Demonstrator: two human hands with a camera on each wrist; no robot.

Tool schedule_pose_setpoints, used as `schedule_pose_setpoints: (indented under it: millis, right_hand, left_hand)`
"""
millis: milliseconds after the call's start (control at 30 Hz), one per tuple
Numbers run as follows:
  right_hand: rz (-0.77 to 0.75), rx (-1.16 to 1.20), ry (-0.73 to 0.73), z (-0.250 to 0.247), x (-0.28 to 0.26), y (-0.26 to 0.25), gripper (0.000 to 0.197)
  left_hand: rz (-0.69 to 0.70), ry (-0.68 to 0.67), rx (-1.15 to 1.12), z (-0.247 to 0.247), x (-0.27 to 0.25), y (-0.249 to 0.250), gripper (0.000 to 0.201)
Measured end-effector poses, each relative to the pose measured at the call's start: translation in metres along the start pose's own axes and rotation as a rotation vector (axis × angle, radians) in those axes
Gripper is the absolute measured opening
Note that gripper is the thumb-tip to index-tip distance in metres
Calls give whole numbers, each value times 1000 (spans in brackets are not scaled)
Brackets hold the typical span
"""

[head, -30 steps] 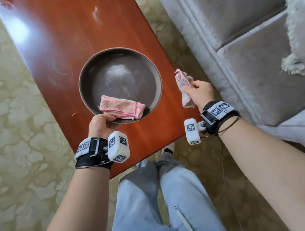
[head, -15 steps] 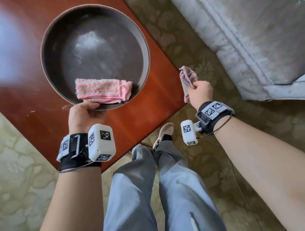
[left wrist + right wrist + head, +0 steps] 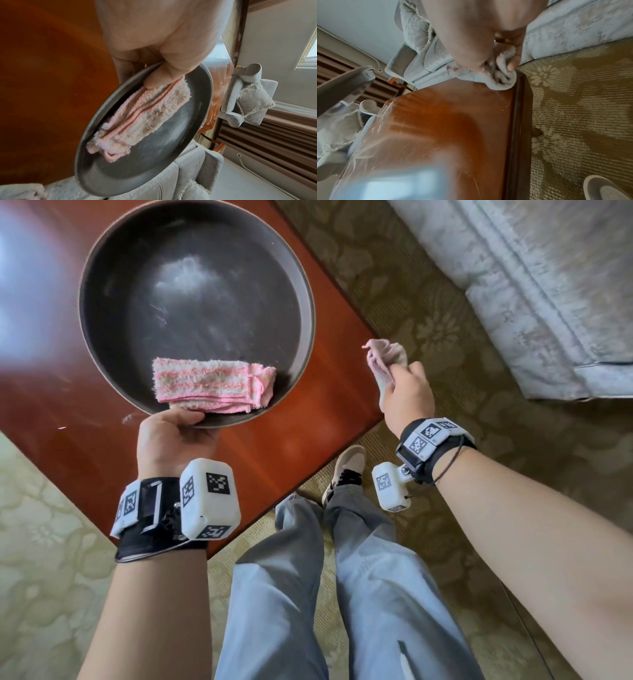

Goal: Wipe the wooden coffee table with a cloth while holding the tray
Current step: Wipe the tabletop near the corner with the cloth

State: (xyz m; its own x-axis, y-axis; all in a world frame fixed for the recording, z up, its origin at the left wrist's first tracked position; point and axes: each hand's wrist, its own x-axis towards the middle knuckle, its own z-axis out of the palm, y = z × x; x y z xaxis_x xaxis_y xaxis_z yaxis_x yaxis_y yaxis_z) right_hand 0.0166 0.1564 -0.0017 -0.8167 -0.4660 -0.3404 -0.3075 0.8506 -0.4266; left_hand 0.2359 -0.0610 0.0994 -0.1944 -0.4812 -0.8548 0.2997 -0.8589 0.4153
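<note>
A round dark grey tray [image 3: 102, 261] [image 3: 202, 108] is held above the reddish wooden coffee table [image 3: 51, 405] [image 3: 445, 121]. My left hand [image 3: 174, 436] [image 3: 164, 56] grips its near rim, thumb on top. The thumb presses the edge of a folded pink-and-white striped cloth [image 3: 212, 383] [image 3: 140, 115] lying in the tray. My right hand [image 3: 406, 392] [image 3: 488, 40] grips a crumpled pale pink cloth [image 3: 385, 359] [image 3: 501, 79] over the table's right corner. In the right wrist view that cloth sits at the table's edge; whether it touches the wood I cannot tell.
A grey sofa [image 3: 531, 285] stands to the right across a strip of patterned olive carpet [image 3: 428, 302]. My legs in light blue trousers [image 3: 342, 594] and one shoe [image 3: 346, 470] are beside the table's near corner. An armchair with a cushion [image 3: 252, 102] stands farther off.
The tray, in my left hand, has come up nearer the camera and hangs over the table. My right hand with the pink cloth has shifted out to the table's right corner.
</note>
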Motion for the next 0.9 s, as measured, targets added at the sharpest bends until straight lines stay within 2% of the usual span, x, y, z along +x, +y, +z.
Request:
schedule_pose_setpoints:
  millis: [100,167,233,300,400,467,600,767,833,900]
  right_hand:
    - [-43,78,89,-6,6,-1,39]
    - [7,88,34,-10,12,-5,64]
    - [78,55,-7,-10,17,-8,74]
    - [64,18,33,-4,17,-8,67]
    - [-52,-22,123,10,11,-4,51]
    - [-73,-55,131,19,8,-2,43]
    - [-85,-98,103,34,3,-11,42]
    - [-197,-153,12,61,-24,-42,37]
    - [-245,-179,-54,79,-39,-64,33]
    - [-292,-208,-154,101,-57,-89,33]
  left_hand:
    - [8,8,4,3,-2,1,51]
    - [15,16,4,4,-3,4,50]
    - [20,13,-2,3,-3,5,51]
    - [23,3,-8,-1,-2,8,53]
    - [21,0,-7,-10,1,15,49]
    - [20,19,-8,-18,3,20,43]
    - [22,40,-33,-37,4,34,39]
    - [15,14,-83,-70,10,54,42]
    - [10,12,-92,-87,12,61,52]
    - [26,19,-95,-102,11,66,52]
